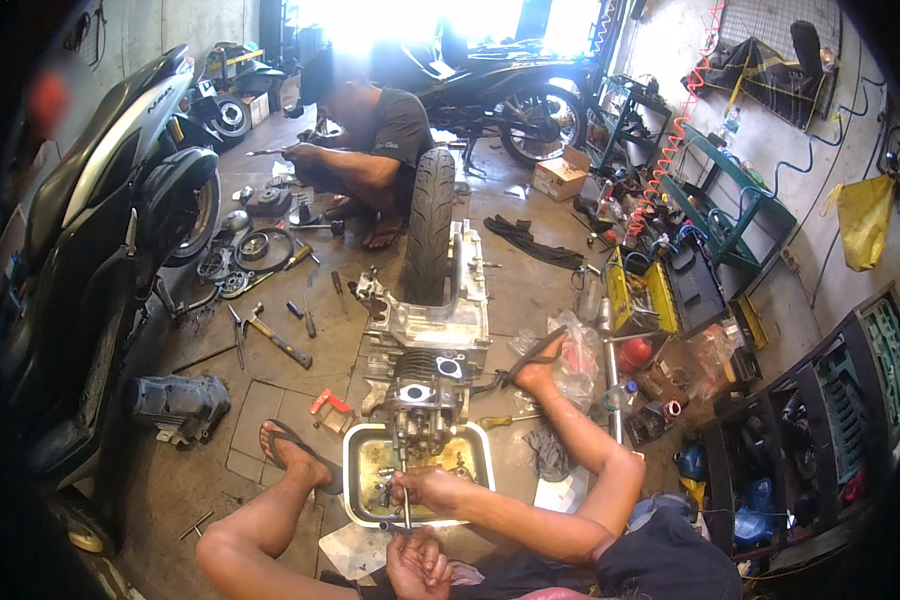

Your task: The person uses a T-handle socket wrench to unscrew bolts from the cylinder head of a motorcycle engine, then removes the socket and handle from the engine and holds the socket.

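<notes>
A motorcycle engine [420,385] stands in front of me, its finned cylinder end toward me and a tyre [432,225] at its far side. My right hand [428,491] is closed round the shaft of a T-handle wrench [407,515], which reaches up to the near end of the engine. Nearer to me, my left hand [418,566] has its fingers curled at the wrench's crossbar, palm partly showing. Under the engine's near end lies a white-rimmed tray [488,470] with oily liquid and small metal parts in it.
A co-worker [375,140] squats beyond the engine, holding a tool. A hammer [280,337], other hand tools and a grey engine casing [178,408] lie on the left floor. Scooters [100,200] line the left side. A yellow toolbox [638,290] and tool racks [810,430] stand at the right.
</notes>
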{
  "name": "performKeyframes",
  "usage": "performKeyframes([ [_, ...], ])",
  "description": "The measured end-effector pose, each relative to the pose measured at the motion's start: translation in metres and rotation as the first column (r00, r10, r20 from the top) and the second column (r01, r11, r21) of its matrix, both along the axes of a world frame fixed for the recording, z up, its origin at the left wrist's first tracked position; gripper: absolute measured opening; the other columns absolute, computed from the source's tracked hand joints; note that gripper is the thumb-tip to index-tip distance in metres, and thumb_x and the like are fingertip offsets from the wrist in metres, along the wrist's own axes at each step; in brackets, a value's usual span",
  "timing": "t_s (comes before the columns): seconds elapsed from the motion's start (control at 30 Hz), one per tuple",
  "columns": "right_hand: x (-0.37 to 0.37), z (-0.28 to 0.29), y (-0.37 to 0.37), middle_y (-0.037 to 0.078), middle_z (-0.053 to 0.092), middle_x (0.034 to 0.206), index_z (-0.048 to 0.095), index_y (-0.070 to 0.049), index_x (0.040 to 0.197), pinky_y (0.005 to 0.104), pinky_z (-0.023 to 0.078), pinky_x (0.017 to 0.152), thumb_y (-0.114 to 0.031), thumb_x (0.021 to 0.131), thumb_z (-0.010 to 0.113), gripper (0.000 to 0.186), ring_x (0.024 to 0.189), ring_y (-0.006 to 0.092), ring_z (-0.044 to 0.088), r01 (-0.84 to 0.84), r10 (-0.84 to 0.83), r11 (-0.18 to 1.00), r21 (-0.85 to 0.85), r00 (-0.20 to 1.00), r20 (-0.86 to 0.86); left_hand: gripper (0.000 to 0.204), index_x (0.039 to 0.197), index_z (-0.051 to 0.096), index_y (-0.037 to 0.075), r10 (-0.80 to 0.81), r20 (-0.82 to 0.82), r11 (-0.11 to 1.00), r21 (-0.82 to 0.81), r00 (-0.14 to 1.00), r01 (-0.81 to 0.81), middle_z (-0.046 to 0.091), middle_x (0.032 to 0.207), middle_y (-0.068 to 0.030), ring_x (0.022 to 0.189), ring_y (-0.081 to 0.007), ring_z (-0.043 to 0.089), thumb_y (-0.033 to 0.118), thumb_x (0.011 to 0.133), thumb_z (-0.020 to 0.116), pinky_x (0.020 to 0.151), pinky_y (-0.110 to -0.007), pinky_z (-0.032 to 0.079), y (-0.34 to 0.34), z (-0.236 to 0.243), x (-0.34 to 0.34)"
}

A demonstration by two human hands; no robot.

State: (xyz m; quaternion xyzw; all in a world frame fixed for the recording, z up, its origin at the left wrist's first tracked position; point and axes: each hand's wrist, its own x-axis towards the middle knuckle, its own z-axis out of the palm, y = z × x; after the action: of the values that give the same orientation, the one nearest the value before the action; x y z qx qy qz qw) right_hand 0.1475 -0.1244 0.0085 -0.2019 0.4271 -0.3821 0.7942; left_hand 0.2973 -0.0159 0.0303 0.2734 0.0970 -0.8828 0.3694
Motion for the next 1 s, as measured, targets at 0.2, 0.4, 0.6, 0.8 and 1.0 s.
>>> performKeyframes([
  [0.2, 0.006, 0.015, 0.001, 0.007, 0.061, 0.095, 0.057, 0.001, 0.110, 0.0322, 0.047, 0.089, -0.021, 0.103, 0.050, 0.024, 0.095, 0.0183, 0.059, 0.076, -0.078, 0.992, 0.096, 0.997, 0.020, 0.046, 0.131, 0.050, 0.003, 0.216, -0.407, 0.952, 0.288, 0.888, -0.099, 0.042, 0.069, 0.0001, 0.043, -0.0080, 0.030, 0.039, 0.104, 0.041, 0.035, -0.022, 0.025, -0.016, 0.002, 0.009],
  [0.4, 0.003, 0.013, 0.000, 0.007, 0.061, 0.098, 0.057, 0.000, 0.110, 0.0329, 0.047, 0.089, -0.021, 0.103, 0.050, 0.022, 0.096, 0.0182, 0.060, 0.038, -0.040, 0.996, 0.082, 0.999, 0.023, 0.030, 0.106, 0.053, 0.004, 0.221, -0.161, 0.973, 0.108, 0.962, -0.206, 0.037, 0.064, -0.0003, 0.042, -0.0081, 0.027, 0.031, 0.106, 0.040, 0.035, -0.022, 0.023, -0.014, 0.014, -0.003],
  [0.6, 0.009, 0.043, 0.002, 0.006, 0.063, 0.102, 0.057, -0.003, 0.113, 0.0313, 0.047, 0.087, -0.025, 0.102, 0.051, 0.025, 0.098, 0.0165, 0.059, 0.023, -0.017, 0.987, 0.157, 0.999, -0.036, 0.023, 0.104, 0.052, 0.007, 0.307, -0.285, 0.950, 0.152, 0.908, -0.273, 0.037, 0.063, 0.0000, 0.045, -0.0098, 0.029, 0.029, 0.104, 0.043, 0.040, -0.025, 0.027, -0.015, 0.004, 0.000],
  [0.8, 0.005, 0.016, 0.010, 0.003, 0.065, 0.103, 0.059, -0.003, 0.113, 0.0284, 0.046, 0.087, -0.030, 0.102, 0.051, 0.030, 0.103, 0.0143, 0.058, -0.030, 0.028, 0.999, -0.020, 0.992, -0.120, 0.019, 0.113, 0.056, 0.012, 0.277, -0.201, 0.959, 0.118, 0.939, -0.258, 0.040, 0.064, 0.0011, 0.050, -0.0118, 0.035, 0.025, 0.100, 0.051, 0.047, -0.028, 0.033, -0.016, 0.006, -0.012],
  [1.0, 0.004, 0.034, 0.014, 0.013, 0.069, 0.100, 0.064, -0.002, 0.105, 0.0357, 0.050, 0.084, -0.037, 0.098, 0.056, 0.036, 0.100, 0.0238, 0.065, -0.338, 0.195, 0.932, -0.130, 0.771, -0.606, 0.026, 0.123, 0.059, 0.017, 0.292, -0.162, 0.956, 0.061, 0.943, -0.285, 0.043, 0.065, 0.0022, 0.056, -0.0138, 0.040, 0.021, 0.097, 0.058, 0.054, -0.032, 0.038, -0.014, -0.003, -0.014],
])
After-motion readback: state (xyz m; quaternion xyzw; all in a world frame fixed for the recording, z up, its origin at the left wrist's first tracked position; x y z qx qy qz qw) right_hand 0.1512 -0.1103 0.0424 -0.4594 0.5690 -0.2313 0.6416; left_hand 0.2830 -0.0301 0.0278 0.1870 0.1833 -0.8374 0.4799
